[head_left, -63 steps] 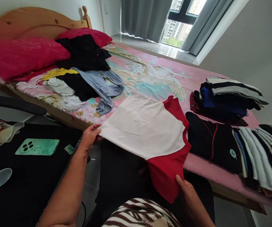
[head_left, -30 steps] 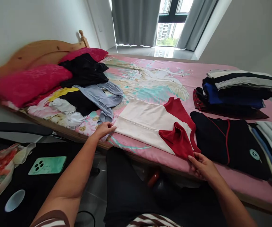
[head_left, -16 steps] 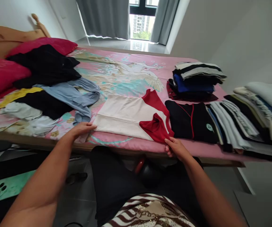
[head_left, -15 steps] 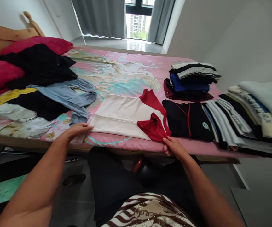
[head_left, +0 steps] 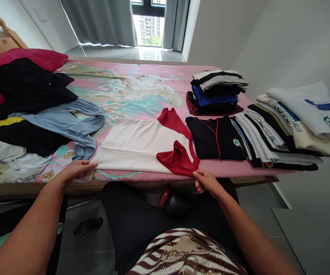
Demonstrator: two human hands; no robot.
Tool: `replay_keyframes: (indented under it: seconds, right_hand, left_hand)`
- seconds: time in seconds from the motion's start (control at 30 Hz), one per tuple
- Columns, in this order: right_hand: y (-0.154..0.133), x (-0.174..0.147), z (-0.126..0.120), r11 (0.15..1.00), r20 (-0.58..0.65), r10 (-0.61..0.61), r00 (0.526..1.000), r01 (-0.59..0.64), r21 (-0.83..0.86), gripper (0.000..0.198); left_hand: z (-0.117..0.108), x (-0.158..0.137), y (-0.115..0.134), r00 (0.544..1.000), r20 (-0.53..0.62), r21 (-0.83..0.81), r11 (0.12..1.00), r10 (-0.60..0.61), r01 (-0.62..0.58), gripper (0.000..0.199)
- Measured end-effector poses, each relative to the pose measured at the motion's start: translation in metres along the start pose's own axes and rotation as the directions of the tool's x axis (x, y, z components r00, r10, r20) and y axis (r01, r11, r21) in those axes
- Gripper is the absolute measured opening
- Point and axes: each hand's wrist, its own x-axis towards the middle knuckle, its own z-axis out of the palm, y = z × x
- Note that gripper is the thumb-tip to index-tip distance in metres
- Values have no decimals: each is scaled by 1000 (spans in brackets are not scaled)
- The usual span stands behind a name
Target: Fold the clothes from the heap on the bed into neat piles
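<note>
1. At six o'clock, my zebra-striped top (head_left: pixel 156 250), dark brown and white.
2. On its front, a tan patch (head_left: pixel 185 243) with looping, unreadable marks, and gold glitter (head_left: pixel 195 270) just below it.
3. Plain black trousers (head_left: pixel 133 225) show at eleven and one o'clock from my top.
4. My left hand (head_left: pixel 76 170), right hand (head_left: pixel 207 181) and both forearms (head_left: pixel 43 215) are bare.

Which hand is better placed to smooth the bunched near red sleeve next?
Right, probably. The right hand pinches the red-and-white shirt by its collar, close to that near red sleeve. The left hand is farther off, at the white hem corner.
</note>
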Motion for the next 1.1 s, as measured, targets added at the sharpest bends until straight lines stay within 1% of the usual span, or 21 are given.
replay_keyframes:
  seconds: [0.03, 0.07, 0.1, 0.13, 0.2, 0.23, 0.27, 0.33, 0.37, 0.43, 0.5, 0.53, 0.57, 0.6, 0.67, 0.73, 0.77, 0.87, 1.0, 1.07, 1.1]
  right_hand:
    - [2, -1, 0, 1000, -11, -2, 1000, 2, 1, 27]
    - [3, -1, 1, 1000, -20, -9, 1000, 9, 2, 27]
    - [4, -2, 2, 1000, -28, -17, 999, 17, 3, 27]
    - [5, -2, 3, 1000, -34, -25, 999, 25, 3, 28]
    - [6, -1, 6, 999, -46, -35, 998, 35, 6, 30]
    - [6, -1, 7, 999, -52, -38, 998, 39, 11, 31]
    - [7, 0, 8, 999, -57, -42, 997, 43, 17, 31]
    - [8, 0, 9, 998, -65, -53, 996, 55, 22, 31]
    - [8, 0, 9, 998, -66, -58, 996, 60, 21, 30]
    - [9, 1, 9, 997, -65, -69, 996, 70, 13, 29]
    - [11, 2, 9, 997, -63, -81, 995, 82, 3, 29]
    - [12, 2, 8, 996, -63, -90, 994, 90, -2, 29]
    - [12, 3, 8, 995, -63, -98, 993, 98, -3, 29]
    - [13, 4, 8, 995, -63, -104, 993, 104, -3, 29]
    - [15, 6, 8, 994, -67, -112, 991, 113, 4, 31]
    - [16, 7, 8, 992, -74, -122, 990, 123, 8, 31]
    - [16, 7, 8, 992, -79, -127, 989, 128, 7, 32]
    - [16, 6, 9, 991, -90, -131, 987, 131, -2, 32]
    - [18, 4, 10, 988, -90, -151, 984, 153, 11, 38]
    - [18, 4, 9, 985, -98, -166, 981, 168, 20, 42]
    - [18, 4, 9, 985, -101, -169, 980, 171, 19, 43]
  left_hand:
    - [-1, 1, -1, 999, 33, 41, 999, -17, 16, 41]
    - [0, 1, -1, 1000, 21, 121, 992, -20, 17, 41]
    - [2, -1, 2, 999, -54, 208, 978, 7, 5, 42]
    - [6, -6, 8, 980, -178, 290, 957, 83, -28, 43]
    - [23, -20, 29, 889, -354, 412, 902, 290, -130, 44]
    - [37, -29, 42, 837, -374, 426, 875, 399, -227, 42]
    - [53, -39, 57, 794, -329, 411, 835, 511, -366, 38]
    - [92, -56, 87, 713, -93, 348, 694, 695, -630, 34]
    - [113, -62, 101, 656, 15, 316, 619, 755, -719, 32]
    - [151, -68, 127, 547, 183, 273, 492, 817, -827, 37]
    - [181, -68, 146, 493, 263, 269, 428, 829, -863, 47]
    - [192, -66, 154, 486, 282, 263, 420, 827, -868, 48]
    - [200, -63, 160, 508, 281, 246, 451, 814, -858, 45]
    - [206, -59, 165, 557, 260, 220, 513, 789, -830, 38]
    - [209, -48, 172, 689, 185, 165, 669, 701, -725, 25]
    - [207, -36, 175, 802, 100, 140, 790, 588, -597, 26]
    - [204, -29, 175, 831, 76, 139, 819, 551, -556, 29]
    - [199, -12, 175, 863, 98, 126, 854, 496, -505, 32]
    - [199, -5, 178, 868, 150, 110, 864, 473, -491, 49]
    - [202, -9, 184, 825, 111, 172, 807, 554, -565, 57]
    - [204, -12, 188, 782, 96, 219, 753, 616, -620, 58]
